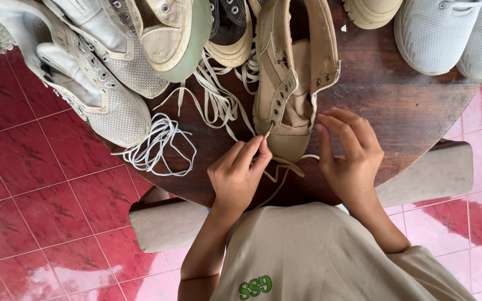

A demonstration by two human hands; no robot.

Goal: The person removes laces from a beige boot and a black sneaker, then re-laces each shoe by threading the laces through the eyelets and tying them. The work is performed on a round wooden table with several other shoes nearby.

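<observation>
Beige canvas shoe (291, 83) lies on the round wooden table (397, 106), toe toward the person. Left hand (240, 175) pinches the beige lace (279, 167) between thumb and forefinger, just below the lowest eyelets. Right hand (350, 156) sits just beside the toe, fingers curled and loosely spread; contact with the lace cannot be told. Left of the pinch lies a loose white lace (154, 145) and white mesh sneakers (93, 83).

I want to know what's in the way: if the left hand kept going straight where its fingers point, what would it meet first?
The left hand, pinching a lace end, points up-right at the beige shoe; it would likely meet the toe near the lowest eyelets first.
</observation>
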